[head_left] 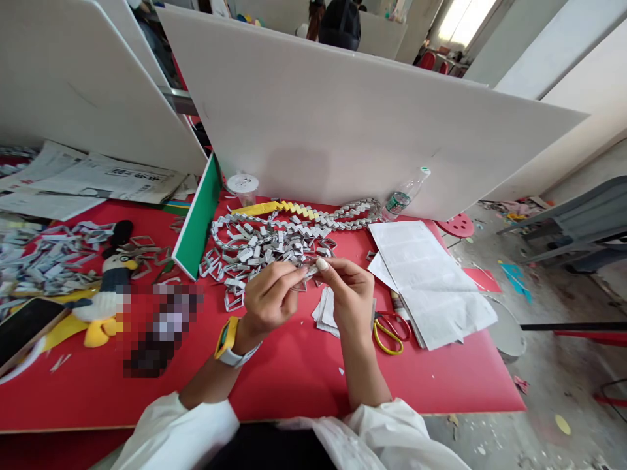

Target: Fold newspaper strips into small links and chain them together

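Observation:
My left hand (pixel 272 297), with a yellow and white watch on its wrist, and my right hand (pixel 349 294) meet over the red table (pixel 289 372). Between their fingertips they pinch one small grey folded paper piece (pixel 309 271). Just behind the hands lies a pile of folded paper links (pixel 264 247). A woven paper chain (pixel 353 214), with a yellow part (pixel 262 209), runs along the back of the pile. Small cut paper pieces (pixel 326 312) lie beside my right wrist.
Scissors (pixel 389 334) and paper sheets (pixel 431 281) are at the right. A bottle (pixel 404 194) and lidded cup (pixel 243 188) stand by the white partition (pixel 343 124). A green divider (pixel 200 222), plush toy (pixel 105 303) and phone (pixel 27 329) are left.

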A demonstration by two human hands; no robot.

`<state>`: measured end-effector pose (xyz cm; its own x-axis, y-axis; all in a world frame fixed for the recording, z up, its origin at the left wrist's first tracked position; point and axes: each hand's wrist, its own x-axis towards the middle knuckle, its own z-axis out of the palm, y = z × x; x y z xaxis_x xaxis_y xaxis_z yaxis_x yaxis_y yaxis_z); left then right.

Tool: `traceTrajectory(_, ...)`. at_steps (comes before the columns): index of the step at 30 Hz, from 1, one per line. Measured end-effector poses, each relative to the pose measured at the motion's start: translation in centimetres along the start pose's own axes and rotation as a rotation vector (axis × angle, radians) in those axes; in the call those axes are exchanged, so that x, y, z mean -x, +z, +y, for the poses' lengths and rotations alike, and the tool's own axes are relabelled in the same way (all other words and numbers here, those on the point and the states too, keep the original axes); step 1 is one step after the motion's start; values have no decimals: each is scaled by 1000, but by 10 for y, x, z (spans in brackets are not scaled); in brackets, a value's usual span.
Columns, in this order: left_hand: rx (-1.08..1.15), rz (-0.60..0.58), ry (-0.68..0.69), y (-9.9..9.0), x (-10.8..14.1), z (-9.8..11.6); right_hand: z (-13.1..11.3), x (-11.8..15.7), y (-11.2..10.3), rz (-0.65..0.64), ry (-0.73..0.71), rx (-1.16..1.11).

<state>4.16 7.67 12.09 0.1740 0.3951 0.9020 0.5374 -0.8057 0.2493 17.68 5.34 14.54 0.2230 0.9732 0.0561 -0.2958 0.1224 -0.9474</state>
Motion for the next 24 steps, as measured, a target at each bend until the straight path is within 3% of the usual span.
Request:
traceTrajectory(4, -47, 5, 10, -4, -3, -1, -2, -4, -2, -23, -33, 51)
traceTrajectory(7, -85, 50, -43, -14, -6, -7, 2, -14, -26, 53, -135, 188)
traceTrajectory(9, -134, 89, -81, -24, -6, -17, 12, -19, -56, 119, -202, 448)
traceTrajectory(10, -164, 97, -99, -29, -5, -24, 20, -19, -74, 94, -228, 693)
traceTrajectory(11, -192, 89, -119, -33, -4, -32, 28, -15, -92, -12, -236, 987)
traceTrajectory(12, -214, 60, -147, -37, -2, -41, 38, -9, -109, -69, -223, 1088)
traceTrajectory(16, -314, -310, -331, -46, 5, -69, 78, 36, -155, -249, -200, 1291)
traceTrajectory(20, -473, -681, -456, -56, 6, -72, 108, 74, -165, -290, -234, 1440)
traceTrajectory(22, -535, -793, -485, -63, 8, -64, 115, 82, -166, -279, -275, 1496)
traceTrajectory(24, -604, -814, -497, -69, 15, -52, 117, 87, -165, -256, -326, 1541)
